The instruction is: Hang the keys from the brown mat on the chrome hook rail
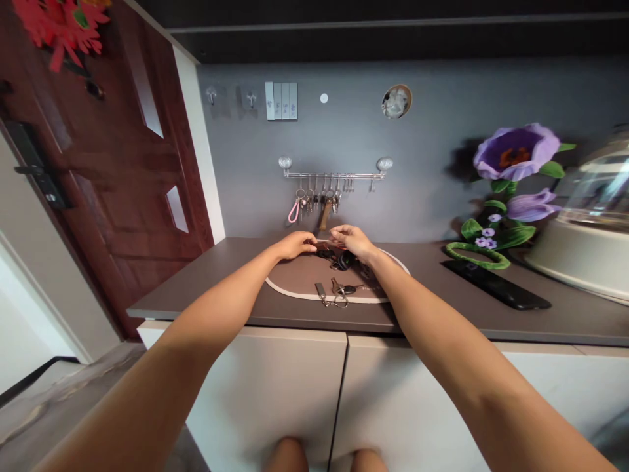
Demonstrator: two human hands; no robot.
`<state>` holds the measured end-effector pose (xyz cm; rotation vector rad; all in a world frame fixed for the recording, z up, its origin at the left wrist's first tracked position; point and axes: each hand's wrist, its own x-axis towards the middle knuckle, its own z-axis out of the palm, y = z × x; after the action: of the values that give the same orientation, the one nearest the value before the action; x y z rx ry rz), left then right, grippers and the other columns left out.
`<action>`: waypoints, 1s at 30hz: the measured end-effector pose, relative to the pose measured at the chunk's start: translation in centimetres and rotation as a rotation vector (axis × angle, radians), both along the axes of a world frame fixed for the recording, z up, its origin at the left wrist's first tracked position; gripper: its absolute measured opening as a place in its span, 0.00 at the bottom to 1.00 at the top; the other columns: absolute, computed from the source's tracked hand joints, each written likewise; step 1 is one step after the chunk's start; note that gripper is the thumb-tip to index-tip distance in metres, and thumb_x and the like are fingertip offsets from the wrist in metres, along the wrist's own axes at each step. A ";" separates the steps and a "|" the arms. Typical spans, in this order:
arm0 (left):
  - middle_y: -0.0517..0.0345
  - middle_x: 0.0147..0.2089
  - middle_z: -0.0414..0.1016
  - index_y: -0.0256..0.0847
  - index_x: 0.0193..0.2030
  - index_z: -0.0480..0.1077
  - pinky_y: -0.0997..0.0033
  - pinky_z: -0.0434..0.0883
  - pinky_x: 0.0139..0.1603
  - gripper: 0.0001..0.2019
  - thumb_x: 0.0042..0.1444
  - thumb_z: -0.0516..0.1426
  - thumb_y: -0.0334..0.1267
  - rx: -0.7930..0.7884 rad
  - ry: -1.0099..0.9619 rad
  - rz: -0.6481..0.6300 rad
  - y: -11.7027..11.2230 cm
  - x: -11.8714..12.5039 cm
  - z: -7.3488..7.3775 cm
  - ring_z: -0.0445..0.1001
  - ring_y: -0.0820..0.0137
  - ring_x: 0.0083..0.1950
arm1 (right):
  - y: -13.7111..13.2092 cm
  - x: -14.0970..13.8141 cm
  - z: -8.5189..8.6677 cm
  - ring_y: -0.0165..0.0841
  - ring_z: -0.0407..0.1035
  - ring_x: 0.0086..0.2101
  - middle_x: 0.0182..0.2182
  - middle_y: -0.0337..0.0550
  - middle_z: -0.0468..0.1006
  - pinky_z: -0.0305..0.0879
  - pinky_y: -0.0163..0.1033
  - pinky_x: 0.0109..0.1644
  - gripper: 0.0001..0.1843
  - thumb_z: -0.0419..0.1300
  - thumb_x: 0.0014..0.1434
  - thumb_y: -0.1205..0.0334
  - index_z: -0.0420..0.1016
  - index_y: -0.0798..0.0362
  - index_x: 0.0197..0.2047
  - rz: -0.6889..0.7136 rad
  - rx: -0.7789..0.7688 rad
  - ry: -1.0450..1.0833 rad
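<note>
Fingertips: both my hands' tips curl down at 12 o'clock of the tray [295, 293]; I can't see what the left hand [295, 245] and right hand [351, 240] pinch.
Dark key bunch [343, 260]: partly under right hand, too small to count keys.
Hanging keys [317, 200]: tiny, indiv. shapes unclear.
Domed appliance [587, 229]: cut off at 3 o'clock edge, blurred.
Red decoration [61, 23]: cut off at top edge.

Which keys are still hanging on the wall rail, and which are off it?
Several bunches hang from the rail. One key bunch lies flat on the oval mat. Both hands touch another dark bunch there.
</note>
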<state>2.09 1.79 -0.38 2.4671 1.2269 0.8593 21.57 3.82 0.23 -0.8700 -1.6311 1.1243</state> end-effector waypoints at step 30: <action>0.49 0.38 0.72 0.41 0.39 0.54 0.48 0.64 0.50 0.08 0.59 0.45 0.43 -0.543 -1.338 -0.119 -1.0 0.2 3.1 0.74 0.63 0.44 | -1.3 -1.3 0.9 0.25 0.64 0.28 0.28 0.40 0.73 0.62 0.36 0.39 0.09 0.57 0.49 0.63 0.70 0.56 0.35 -0.034 0.323 -0.212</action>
<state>2.30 0.76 2.72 1.0409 0.6193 1.4688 20.25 2.48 1.14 -0.8201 -1.9001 0.7351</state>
